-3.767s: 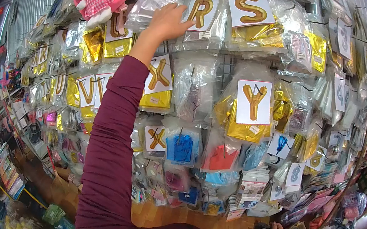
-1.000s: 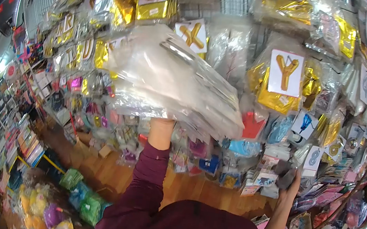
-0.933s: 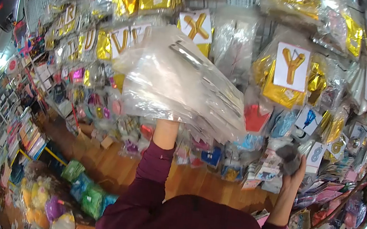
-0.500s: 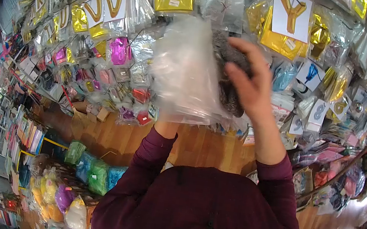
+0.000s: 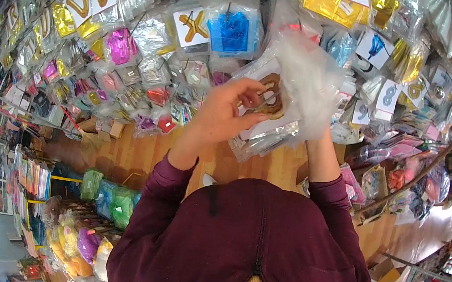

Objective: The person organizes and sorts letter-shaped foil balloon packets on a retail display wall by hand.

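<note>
In the head view, a bundle of clear plastic packets [image 5: 314, 90] is held up in front of the hanging stock. A white card [image 5: 282, 129] with a brown-gold figure, like a balloon number or letter [image 5: 271, 94], shows through the front packet. My left hand [image 5: 224, 109] has its bent fingers and thumb on this packet, around the printed figure. From the right, my right hand [image 5: 317, 143] supports the bundle; its fingers are hidden behind the blurred plastic.
Packets with letter cards, such as a gold X [image 5: 191, 27], and a blue foil packet [image 5: 230, 30] hang ahead. A curved rail [image 5: 439, 172] runs on the right. Wooden floor [image 5: 240, 163] lies below. Bagged plush toys [image 5: 88, 245] are at lower left, a cardboard box [image 5: 385, 276] at lower right.
The bundle has moved right and turned, exposing the card with the brown-gold figure. My left hand came from behind it to its front; my right hand went behind it. The dark fuzzy item no longer shows.
</note>
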{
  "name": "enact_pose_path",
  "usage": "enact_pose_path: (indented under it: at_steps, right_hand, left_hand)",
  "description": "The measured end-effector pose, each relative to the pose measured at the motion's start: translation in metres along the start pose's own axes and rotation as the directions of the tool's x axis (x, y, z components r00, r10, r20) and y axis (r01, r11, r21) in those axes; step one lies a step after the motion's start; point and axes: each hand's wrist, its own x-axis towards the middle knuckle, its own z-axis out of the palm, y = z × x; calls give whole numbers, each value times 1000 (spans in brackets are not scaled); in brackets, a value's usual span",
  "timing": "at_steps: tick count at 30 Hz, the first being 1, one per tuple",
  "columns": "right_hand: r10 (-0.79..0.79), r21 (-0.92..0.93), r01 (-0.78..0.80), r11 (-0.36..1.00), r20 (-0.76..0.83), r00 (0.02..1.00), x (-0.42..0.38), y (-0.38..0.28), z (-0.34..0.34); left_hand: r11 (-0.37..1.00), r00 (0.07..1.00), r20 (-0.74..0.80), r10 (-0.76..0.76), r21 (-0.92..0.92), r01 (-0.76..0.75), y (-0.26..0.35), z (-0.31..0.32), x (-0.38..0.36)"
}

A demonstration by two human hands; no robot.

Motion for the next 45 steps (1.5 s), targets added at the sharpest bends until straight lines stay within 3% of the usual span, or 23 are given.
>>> enact_pose_path:
  at_steps: [1, 3, 4, 6, 7, 9, 12, 13, 15, 18, 19, 21, 22, 24, 25, 27, 31, 33, 37, 40, 42, 43, 45]
  right_hand:
    - [-31, -64, 31, 997, 2, 1000, -4, 0, 0]
    - [-92, -193, 93, 977, 14, 996, -11, -2, 0]
    - [-119, -258, 122, 958, 26, 993, -14, -3, 1]
    - [-172, -383, 185, 905, 68, 983, -16, -6, 2]
    - [-196, -440, 218, 871, 96, 976, -16, -7, 3]
    - [-235, -543, 283, 791, 157, 959, -15, -8, 6]
    - [-286, -669, 384, 637, 257, 923, -11, -10, 9]
    - [-300, -704, 414, 577, 289, 909, -10, -11, 10]
    - [-318, -762, 465, 450, 350, 881, -8, -12, 9]
    - [-320, -817, 522, 244, 440, 839, -8, -12, 8]
    - [-319, -818, 520, 246, 438, 840, -7, -3, 0]
    - [-42, -560, 149, 815, 200, 979, -4, 13, -8]
    - [-40, -560, 146, 816, 197, 980, -3, 10, -5]
    - [-28, -855, 519, 11, 518, 855, 4, -2, 6]
    - [-28, -855, 518, 14, 517, 855, 3, 5, 4]
    - [-114, -757, 322, 568, 315, 942, 0, 34, -6]
    - [-49, -615, 129, 778, 145, 988, 1, 63, -20]
    - [132, -63, -138, 988, -100, 986, -1, 60, -15]
    - [123, -49, -138, 989, -232, 965, -1, 51, -8]
    - [-37, -264, -67, 962, -369, 929, 3, 67, -19]
    - [-207, -540, -172, 824, -570, 796, 9, 72, -32]
    - [-181, -384, -132, 914, -676, 714, 13, 62, -32]
    - [-94, -94, 31, 995, -802, 589, 19, 29, -34]
  left_hand:
    - [1000, 1000, 12, -4, -1, 4, 7, -6, 1]
    - [861, 954, -125, 271, 474, -183, 23, -17, 9]
    - [863, 956, -119, 268, 471, -184, 26, -19, 15]
    - [681, 866, 58, 496, 594, -430, 30, -25, 30]
    - [680, 866, 56, 496, 596, -428, 34, -24, 36]
    - [498, 817, 334, 471, 664, -558, 41, -17, 45]
    - [437, 796, 425, 431, 673, -597, 33, -7, 52]
    - [433, 795, 427, 432, 675, -597, 30, -5, 54]
    - [739, 853, 448, 269, 472, -481, 21, -2, 56]
    - [797, 876, 350, 332, 392, -459, -4, 3, 57]
    - [799, 876, 351, 330, 391, -457, -7, 4, 56]
    - [856, 947, 290, 139, 445, -262, -10, 5, 55]
    - [857, 947, 291, 137, 444, -261, -10, 5, 54]
    - [892, 931, 339, -138, 450, -32, -11, 5, 53]
    - [892, 930, 340, -141, 451, -30, -16, 5, 52]
    - [918, 952, 294, -84, 395, -41, -34, 7, 48]
    - [930, 975, 221, -26, 363, -58, -57, 11, 44]
    - [988, 972, 228, -61, 149, 27, -58, 9, 42]
    - [976, 954, 244, -173, 173, 133, -62, 4, 41]
    - [966, 931, 267, -248, 136, 219, -65, 1, 39]
    - [963, 934, 259, -246, 175, 205, -74, 2, 36]
    - [962, 933, 258, -250, 174, 209, -78, 2, 33]
    - [859, 854, 342, -392, -198, 473, -87, 5, 21]
